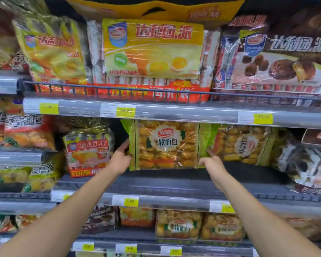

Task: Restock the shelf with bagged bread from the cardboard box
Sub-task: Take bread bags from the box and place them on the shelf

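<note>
Clasping the soft bread bag point(167, 145) with left grip point(120, 157), merely touching with open right grip point(212, 162), push back squarely, upright.

- Bread bag point(167, 145), centre of the frame: clear front over golden-brown rolls, green side bands, white scalloped label with a red logo.
- Upper-centre pack point(152, 47): yellow, red characters, blue badge.
- Upper-right pack point(278, 60): dark brown, white characters.
- Price tags point(125, 110): yellow and white, on a grey shelf rail point(174, 113).
</note>
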{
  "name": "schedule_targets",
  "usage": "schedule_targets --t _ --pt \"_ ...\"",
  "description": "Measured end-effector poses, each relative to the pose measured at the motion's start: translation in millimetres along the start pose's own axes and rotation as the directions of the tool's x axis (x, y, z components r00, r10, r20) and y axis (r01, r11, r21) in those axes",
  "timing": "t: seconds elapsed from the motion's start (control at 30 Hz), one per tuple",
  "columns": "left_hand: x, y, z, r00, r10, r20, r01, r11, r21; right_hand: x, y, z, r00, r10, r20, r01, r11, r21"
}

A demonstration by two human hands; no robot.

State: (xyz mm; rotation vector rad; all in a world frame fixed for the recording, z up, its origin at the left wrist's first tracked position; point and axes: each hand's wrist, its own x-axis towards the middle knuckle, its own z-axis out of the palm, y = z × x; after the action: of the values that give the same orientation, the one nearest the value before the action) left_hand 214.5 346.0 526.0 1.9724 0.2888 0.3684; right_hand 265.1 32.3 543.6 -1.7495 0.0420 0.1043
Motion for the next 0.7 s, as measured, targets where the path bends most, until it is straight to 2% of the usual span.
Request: schedule_targets --t 0.1,0.23,0.33,0.5,0.6,0.7 --pt "21 -22 4 0.998 0.017 0.061 -0.017 1.000 0.000 15 14 13 0.999 0.047 -0.025 -0.046 0.998 0.048" --pt "32 -39 8 0.998 0.003 0.070 -0.006 0.999 0.039 31 34 20 0.997 0.071 -0.027 -0.070 0.997 0.031" --pt "38 -42 13 0.996 -0.011 0.085 0.004 0.996 0.085 40 40 16 0.999 0.034 -0.009 -0.035 0.996 -0.084" --pt "41 -38 21 0.981 -0.097 0.165 0.052 0.965 0.256 53 51 12 0.994 0.108 -0.011 -0.108 0.972 -0.208" --pt "41 -38 23 0.983 -0.123 0.137 0.079 0.954 0.288 51 47 15 0.996 0.084 0.005 -0.081 0.971 -0.226" --pt "45 -37 24 0.989 -0.121 0.088 0.088 0.945 0.315 52 45 15 0.999 0.040 -0.021 -0.045 0.936 -0.349"
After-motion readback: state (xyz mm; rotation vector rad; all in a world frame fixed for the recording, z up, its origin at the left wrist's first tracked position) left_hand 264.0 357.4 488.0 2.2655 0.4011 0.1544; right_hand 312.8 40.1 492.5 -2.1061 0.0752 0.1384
